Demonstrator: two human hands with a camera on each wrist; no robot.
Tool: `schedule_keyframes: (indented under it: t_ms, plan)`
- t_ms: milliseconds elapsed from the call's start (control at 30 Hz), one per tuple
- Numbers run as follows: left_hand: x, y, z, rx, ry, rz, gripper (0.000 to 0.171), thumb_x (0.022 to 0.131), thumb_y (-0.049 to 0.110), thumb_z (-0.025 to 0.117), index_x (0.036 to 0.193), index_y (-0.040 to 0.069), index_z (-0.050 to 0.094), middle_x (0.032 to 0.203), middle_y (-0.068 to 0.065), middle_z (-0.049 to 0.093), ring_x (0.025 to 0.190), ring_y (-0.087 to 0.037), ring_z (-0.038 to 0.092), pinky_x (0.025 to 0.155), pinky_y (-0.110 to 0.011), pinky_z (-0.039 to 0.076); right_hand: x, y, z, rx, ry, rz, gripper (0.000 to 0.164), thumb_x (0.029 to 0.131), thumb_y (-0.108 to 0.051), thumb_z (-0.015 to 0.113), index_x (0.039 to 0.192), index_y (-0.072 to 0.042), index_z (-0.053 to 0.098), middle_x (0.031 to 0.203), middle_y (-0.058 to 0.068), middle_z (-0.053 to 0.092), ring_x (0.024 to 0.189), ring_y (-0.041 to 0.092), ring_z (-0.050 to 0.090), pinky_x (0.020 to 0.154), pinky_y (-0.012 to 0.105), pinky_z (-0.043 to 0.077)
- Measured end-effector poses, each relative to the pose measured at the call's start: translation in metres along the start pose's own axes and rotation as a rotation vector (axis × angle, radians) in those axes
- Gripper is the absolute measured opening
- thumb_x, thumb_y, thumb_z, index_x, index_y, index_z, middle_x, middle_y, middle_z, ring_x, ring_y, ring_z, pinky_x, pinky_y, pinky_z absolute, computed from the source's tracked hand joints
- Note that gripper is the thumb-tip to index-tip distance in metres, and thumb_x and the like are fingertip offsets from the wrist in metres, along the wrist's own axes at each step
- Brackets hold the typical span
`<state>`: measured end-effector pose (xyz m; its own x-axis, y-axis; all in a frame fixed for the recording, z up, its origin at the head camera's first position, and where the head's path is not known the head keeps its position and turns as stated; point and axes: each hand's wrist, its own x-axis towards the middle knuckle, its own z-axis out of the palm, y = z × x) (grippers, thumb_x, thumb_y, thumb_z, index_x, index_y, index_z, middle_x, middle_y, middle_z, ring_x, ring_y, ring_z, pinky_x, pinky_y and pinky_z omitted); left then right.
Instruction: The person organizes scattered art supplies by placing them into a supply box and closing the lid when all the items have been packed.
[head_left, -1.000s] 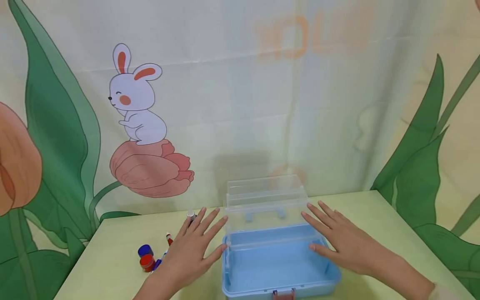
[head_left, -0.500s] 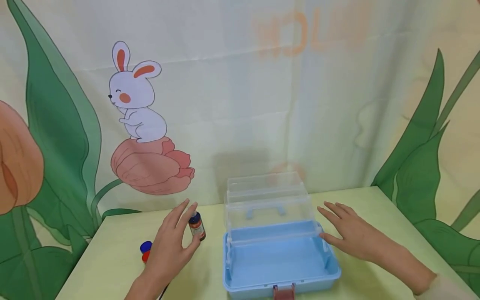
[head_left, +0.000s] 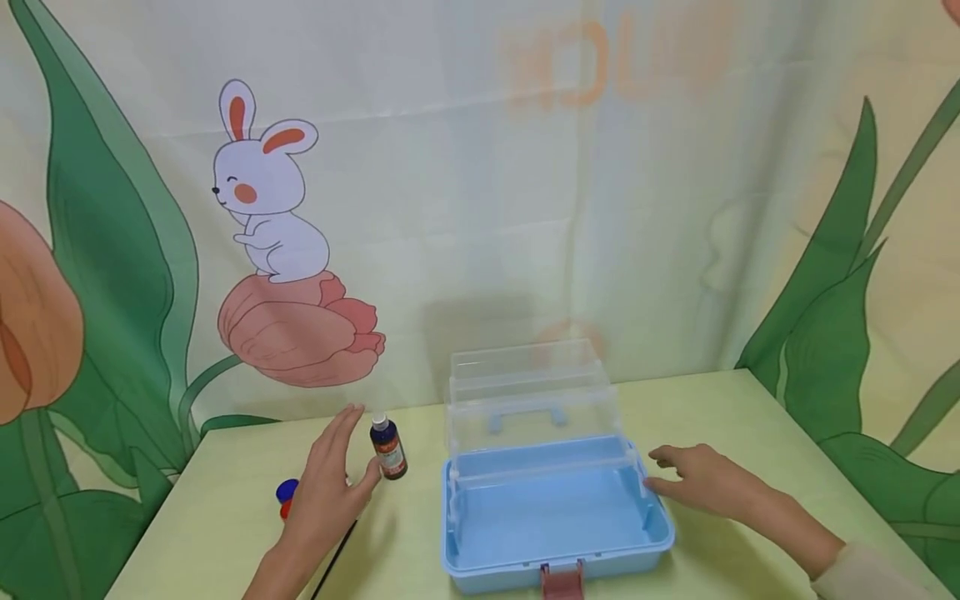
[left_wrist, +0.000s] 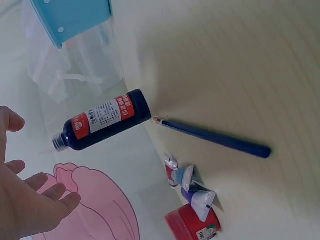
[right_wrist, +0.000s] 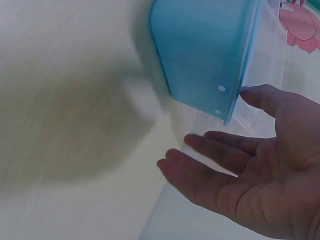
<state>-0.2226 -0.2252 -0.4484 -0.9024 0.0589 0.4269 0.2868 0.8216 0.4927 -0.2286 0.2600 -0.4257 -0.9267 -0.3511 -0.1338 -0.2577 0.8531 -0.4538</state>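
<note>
My left hand hovers just left of a dark blue bottle with a red and white label, its fingers spread and holding nothing. The bottle stands upright on the table; in the left wrist view, my left hand is near its neck, with a gap between. On the other side, my right hand is beside the right end of a light blue plastic box, fingers loosely bent. The thumb is at the box's rim in the right wrist view; whether it touches, I cannot tell. The box's clear lid is raised.
A slim dark blue stick with a coppery tip lies by the bottle. Small tubes and a red jar are grouped nearby. A blue-lidded jar is partly behind my left hand. A printed curtain hangs behind the table.
My left hand has moved left from the box's side to the bottle, uncovering it. My right hand has drawn back from over the box to its right edge, its fingers bending more.
</note>
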Motion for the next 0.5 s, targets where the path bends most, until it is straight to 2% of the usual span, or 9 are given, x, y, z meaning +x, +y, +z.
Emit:
schedule_keyframes:
  t_ms: [133,300,367,500]
  plan:
    - [0.002,0.0,0.003,-0.023,-0.045,-0.067,0.072,0.097,0.021,0.067,0.158,0.011,0.03,0.163,-0.016,0.029,0.147,-0.041,0.03,0.114,-0.063,0.031,0.001,0.003,0.004,0.133,-0.021,0.004,0.049,0.097,-0.033,0.067,0.126,0.007,0.063,0.115,0.018,0.072,0.107,0.033,0.07,0.086,0.048,0.057]
    - [0.006,-0.001,0.009,-0.064,-0.063,-0.105,0.069,0.098,0.021,0.066,0.157,0.009,0.032,0.162,-0.016,0.031,0.148,-0.039,0.03,0.116,-0.06,0.029,0.002,0.008,0.001,0.405,-0.105,0.115,0.044,0.097,-0.025,0.068,0.127,0.005,0.061,0.114,0.015,0.072,0.1,0.027,0.07,0.073,0.043,0.061]
    - [0.008,-0.002,0.011,-0.082,-0.063,-0.113,0.067,0.098,0.02,0.065,0.156,0.009,0.033,0.161,-0.016,0.033,0.148,-0.037,0.031,0.117,-0.058,0.03,0.002,0.012,0.0,0.536,-0.15,0.148,0.045,0.097,-0.022,0.068,0.13,0.007,0.058,0.116,0.015,0.07,0.101,0.028,0.069,0.075,0.045,0.061]
    - [0.012,-0.005,0.016,-0.125,-0.08,-0.157,0.065,0.1,0.021,0.064,0.156,0.009,0.033,0.161,-0.015,0.034,0.148,-0.037,0.032,0.117,-0.058,0.03,0.003,0.019,0.001,0.731,-0.232,0.146,0.05,0.098,-0.018,0.066,0.136,0.011,0.05,0.118,0.016,0.068,0.102,0.03,0.069,0.082,0.049,0.06]
